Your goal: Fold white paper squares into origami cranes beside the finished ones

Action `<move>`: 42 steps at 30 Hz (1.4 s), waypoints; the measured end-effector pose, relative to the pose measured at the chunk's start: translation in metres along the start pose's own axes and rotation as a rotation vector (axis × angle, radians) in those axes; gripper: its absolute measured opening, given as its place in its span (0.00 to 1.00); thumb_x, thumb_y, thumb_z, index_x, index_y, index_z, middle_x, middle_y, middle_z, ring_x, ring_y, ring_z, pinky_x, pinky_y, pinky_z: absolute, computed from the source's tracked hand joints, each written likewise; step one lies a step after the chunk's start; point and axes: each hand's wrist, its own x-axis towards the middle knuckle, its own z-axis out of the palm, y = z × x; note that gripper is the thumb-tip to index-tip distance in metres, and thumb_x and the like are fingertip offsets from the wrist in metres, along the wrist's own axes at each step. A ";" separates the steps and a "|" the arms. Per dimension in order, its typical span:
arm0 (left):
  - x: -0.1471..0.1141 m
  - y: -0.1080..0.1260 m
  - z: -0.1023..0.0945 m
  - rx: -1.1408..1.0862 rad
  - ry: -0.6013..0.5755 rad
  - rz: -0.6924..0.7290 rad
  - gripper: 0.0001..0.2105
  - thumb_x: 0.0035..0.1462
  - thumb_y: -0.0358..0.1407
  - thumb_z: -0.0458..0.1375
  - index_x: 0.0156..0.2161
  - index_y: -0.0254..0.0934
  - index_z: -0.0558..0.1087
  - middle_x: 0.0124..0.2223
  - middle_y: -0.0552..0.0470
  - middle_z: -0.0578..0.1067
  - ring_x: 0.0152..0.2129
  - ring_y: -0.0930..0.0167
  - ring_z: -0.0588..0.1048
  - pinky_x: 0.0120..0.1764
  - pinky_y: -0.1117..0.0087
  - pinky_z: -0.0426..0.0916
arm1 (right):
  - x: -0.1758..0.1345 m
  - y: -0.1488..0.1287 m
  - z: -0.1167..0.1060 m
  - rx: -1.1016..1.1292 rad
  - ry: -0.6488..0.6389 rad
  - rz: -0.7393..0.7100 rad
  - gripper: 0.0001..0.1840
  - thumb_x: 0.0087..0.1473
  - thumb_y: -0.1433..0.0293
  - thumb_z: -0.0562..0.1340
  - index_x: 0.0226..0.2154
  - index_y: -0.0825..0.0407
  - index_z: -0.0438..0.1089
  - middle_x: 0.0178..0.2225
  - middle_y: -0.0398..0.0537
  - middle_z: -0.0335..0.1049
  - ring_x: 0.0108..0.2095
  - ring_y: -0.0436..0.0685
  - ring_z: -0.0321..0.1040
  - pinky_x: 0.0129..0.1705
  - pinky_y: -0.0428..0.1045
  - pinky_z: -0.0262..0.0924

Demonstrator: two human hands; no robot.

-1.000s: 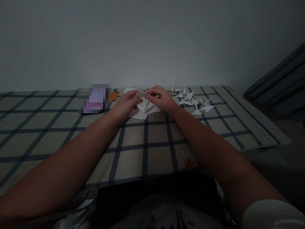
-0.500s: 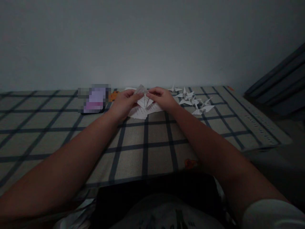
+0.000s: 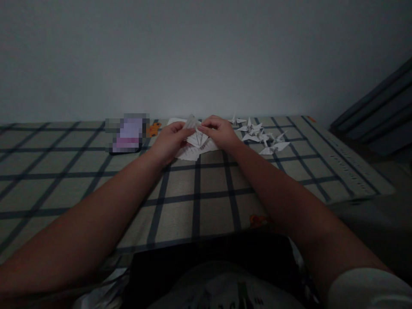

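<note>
A small piece of folded white paper (image 3: 197, 139) with crease lines is pinched between both hands, its pointed tip standing up at the back. My left hand (image 3: 170, 140) is closed on its left side, thumb on top. My right hand (image 3: 220, 132) is closed on the right side, with thumb and forefinger near the middle fold. Under the folded paper lies a flat sheet of printed paper (image 3: 189, 154) with a ragged edge, partly hidden by the hands. Several white paper cranes (image 3: 264, 136) lie in a loose cluster to the right of my right hand.
A phone (image 3: 129, 134) with a lit, blurred screen lies left of my left hand. The table has a checked cloth (image 3: 212, 180) with small orange figures and printed lettering at right. A grey wall (image 3: 206, 56) stands behind, and dark folded fabric (image 3: 383, 111) hangs at far right.
Both hands have shifted very slightly to the right with the folded paper still between them. The front point of the paper has turned a little to the right. Everything else stays put.
</note>
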 end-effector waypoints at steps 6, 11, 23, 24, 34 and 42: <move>0.001 -0.001 -0.001 -0.035 -0.003 0.035 0.10 0.47 0.31 0.67 0.37 0.34 0.77 0.33 0.52 0.78 0.27 0.73 0.75 0.32 0.73 0.70 | -0.001 0.004 0.007 0.190 -0.044 0.169 0.09 0.54 0.65 0.69 0.35 0.54 0.75 0.36 0.46 0.74 0.33 0.50 0.68 0.37 0.47 0.65; 0.000 0.001 0.000 -0.044 0.003 0.028 0.10 0.47 0.31 0.67 0.37 0.34 0.77 0.33 0.51 0.78 0.28 0.72 0.76 0.33 0.72 0.71 | -0.001 0.004 0.007 0.252 -0.041 0.205 0.10 0.52 0.64 0.69 0.33 0.54 0.75 0.32 0.45 0.75 0.32 0.50 0.68 0.35 0.47 0.67; 0.001 0.000 0.001 -0.079 -0.052 0.004 0.11 0.46 0.28 0.68 0.38 0.34 0.76 0.33 0.53 0.78 0.28 0.74 0.76 0.35 0.73 0.71 | 0.000 0.011 0.012 0.282 -0.050 0.183 0.11 0.53 0.63 0.67 0.34 0.52 0.70 0.33 0.43 0.72 0.31 0.49 0.67 0.34 0.46 0.65; 0.001 -0.001 0.001 -0.076 -0.048 -0.001 0.12 0.46 0.28 0.68 0.38 0.34 0.76 0.33 0.53 0.78 0.28 0.74 0.76 0.35 0.72 0.71 | 0.000 0.012 0.013 0.276 -0.049 0.167 0.10 0.53 0.64 0.67 0.34 0.52 0.69 0.33 0.43 0.71 0.32 0.49 0.67 0.35 0.46 0.65; -0.001 0.000 0.005 -0.036 -0.020 0.001 0.16 0.44 0.30 0.69 0.40 0.36 0.75 0.35 0.52 0.79 0.29 0.72 0.77 0.36 0.69 0.73 | -0.003 0.010 0.012 0.182 -0.084 0.067 0.08 0.57 0.66 0.64 0.37 0.51 0.65 0.36 0.43 0.68 0.34 0.50 0.66 0.38 0.46 0.62; 0.005 -0.002 -0.001 0.022 0.141 0.163 0.21 0.44 0.30 0.70 0.46 0.39 0.74 0.38 0.52 0.80 0.32 0.72 0.78 0.39 0.70 0.73 | -0.005 -0.006 0.014 0.242 -0.113 0.290 0.13 0.62 0.62 0.64 0.32 0.50 0.62 0.22 0.36 0.63 0.22 0.46 0.61 0.26 0.43 0.56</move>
